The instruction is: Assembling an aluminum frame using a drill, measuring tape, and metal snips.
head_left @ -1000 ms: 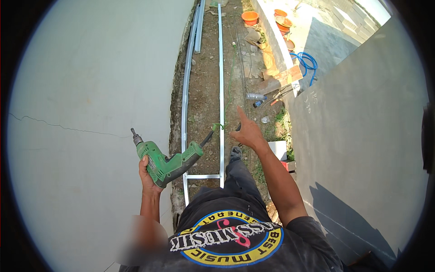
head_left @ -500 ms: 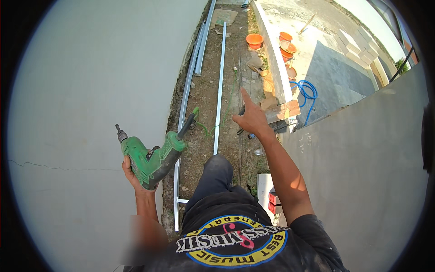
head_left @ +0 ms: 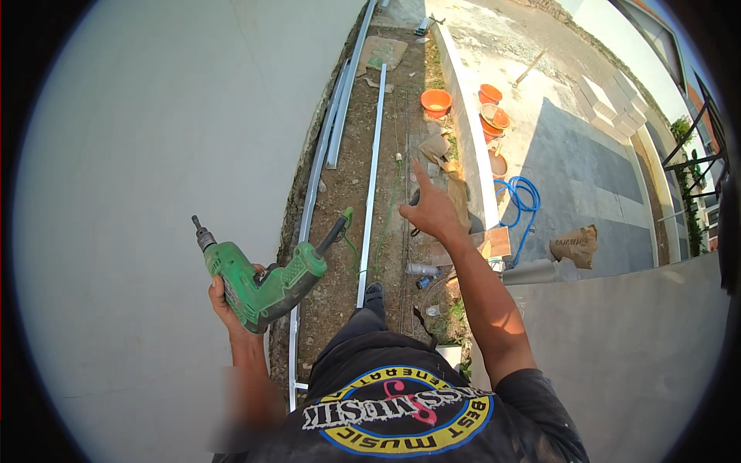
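Note:
A green and black power drill (head_left: 262,285) is held up by my left hand (head_left: 225,307), whose fingers wrap round its body. Its chuck and bit point up and left, close to the pale wall. From the grip's end the green cord hangs down to the right. My right hand (head_left: 437,210) reaches forward over the strip of ground, index finger stretched out. The other fingers are curled round a small dark object (head_left: 414,198), mostly hidden in the palm; I cannot make out its kind. Below my left hand runs a long metal channel (head_left: 293,339).
Another metal channel (head_left: 373,177) lies along the dirt strip, between the pale wall (head_left: 154,154) and a low wall (head_left: 468,131). Orange buckets (head_left: 437,103), a coiled blue hose (head_left: 519,197), a brown paper sack (head_left: 575,247) and stacked pale blocks (head_left: 610,100) stand around. My shoe (head_left: 373,297) touches the dirt.
I have moved forward along the strip; the channels and buckets sit lower in view. The brown sack has come into sight. Both hands keep nearly the same pose, the drill still in my left.

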{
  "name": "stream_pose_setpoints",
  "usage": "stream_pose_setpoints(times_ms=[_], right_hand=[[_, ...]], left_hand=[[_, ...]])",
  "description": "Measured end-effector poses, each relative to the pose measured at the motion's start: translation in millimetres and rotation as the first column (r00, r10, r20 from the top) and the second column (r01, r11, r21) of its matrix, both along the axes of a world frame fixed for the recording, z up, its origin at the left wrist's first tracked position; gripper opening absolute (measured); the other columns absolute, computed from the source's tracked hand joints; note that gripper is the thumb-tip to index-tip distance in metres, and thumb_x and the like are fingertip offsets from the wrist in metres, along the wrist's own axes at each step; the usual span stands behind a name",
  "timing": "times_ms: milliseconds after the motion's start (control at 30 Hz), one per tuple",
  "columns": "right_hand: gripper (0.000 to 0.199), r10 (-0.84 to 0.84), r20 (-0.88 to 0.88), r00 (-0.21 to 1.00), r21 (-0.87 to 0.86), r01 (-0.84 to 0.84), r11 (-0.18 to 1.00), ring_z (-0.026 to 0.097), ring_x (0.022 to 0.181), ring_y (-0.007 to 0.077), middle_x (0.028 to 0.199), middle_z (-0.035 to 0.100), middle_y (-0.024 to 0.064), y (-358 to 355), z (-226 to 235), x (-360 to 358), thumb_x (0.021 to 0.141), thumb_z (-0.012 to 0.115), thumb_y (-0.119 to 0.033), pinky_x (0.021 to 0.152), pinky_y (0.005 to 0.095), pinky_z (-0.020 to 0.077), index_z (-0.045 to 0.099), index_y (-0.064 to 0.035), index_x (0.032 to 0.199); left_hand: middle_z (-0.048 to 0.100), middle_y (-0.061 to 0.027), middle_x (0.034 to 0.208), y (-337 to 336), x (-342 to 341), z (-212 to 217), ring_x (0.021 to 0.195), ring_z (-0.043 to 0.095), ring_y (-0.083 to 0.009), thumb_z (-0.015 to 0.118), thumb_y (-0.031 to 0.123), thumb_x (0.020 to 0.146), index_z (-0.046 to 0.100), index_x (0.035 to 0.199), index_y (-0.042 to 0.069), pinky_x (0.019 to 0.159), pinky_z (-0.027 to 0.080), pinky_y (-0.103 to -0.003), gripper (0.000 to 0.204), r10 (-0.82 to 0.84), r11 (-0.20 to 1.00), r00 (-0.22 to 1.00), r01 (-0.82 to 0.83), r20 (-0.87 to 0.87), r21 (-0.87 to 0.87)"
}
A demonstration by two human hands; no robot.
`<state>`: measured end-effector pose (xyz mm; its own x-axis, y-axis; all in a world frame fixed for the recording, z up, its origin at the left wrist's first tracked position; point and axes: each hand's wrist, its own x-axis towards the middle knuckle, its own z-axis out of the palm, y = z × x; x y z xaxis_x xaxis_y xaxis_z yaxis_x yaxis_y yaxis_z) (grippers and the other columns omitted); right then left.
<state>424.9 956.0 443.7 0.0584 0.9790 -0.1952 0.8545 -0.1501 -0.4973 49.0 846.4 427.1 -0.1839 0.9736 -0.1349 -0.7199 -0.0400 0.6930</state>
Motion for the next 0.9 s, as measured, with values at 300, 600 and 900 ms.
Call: stream_pose_setpoints(times_ms=[300,600,900], right_hand=[[0.096,-0.067,-0.020,0.998,-0.036,0.067,0.997,0.065,0.103,0.0454,0.110,0.067,0.0302,90,-8,29,0.074,0.075,-0.029,0.092,0.0484,0.0505,0.030,-0.0118,0.157],[0.087,-0.225,-0.097,0.970,-0.018,0.224,0.974,0.066,0.109,0.0432,0.113,0.068,0.0305,72,-53,109,0.072,0.079,-0.030,0.095,0.0436,0.0510,0.045,0.0003,0.146],[0.082,-0.570,-0.148,0.808,-0.267,0.523,0.810,0.068,0.107,0.0326,0.118,0.068,0.0276,51,-138,217,0.068,0.079,-0.029,0.093,0.0399,0.0513,0.054,0.0073,0.137]], left_hand=[[0.071,-0.0162,0.100,144,16,26,0.091,0.071,-0.0290,0.058,0.052,0.095,0.064,0.114,0.008,0.082,0.061,-0.045,0.048,-0.134,0.983,0.989,0.124,0.060,0.139],[0.071,-0.0160,0.101,258,21,100,0.091,0.072,-0.0293,0.066,0.039,0.093,0.063,0.117,0.006,0.087,0.061,-0.047,0.041,0.070,0.968,0.991,-0.094,0.112,0.232],[0.070,-0.0125,0.097,339,55,40,0.087,0.071,-0.0259,0.066,0.028,0.093,0.061,0.113,0.004,0.081,0.060,-0.043,0.032,0.007,1.000,0.991,-0.007,-0.135,-0.002]])
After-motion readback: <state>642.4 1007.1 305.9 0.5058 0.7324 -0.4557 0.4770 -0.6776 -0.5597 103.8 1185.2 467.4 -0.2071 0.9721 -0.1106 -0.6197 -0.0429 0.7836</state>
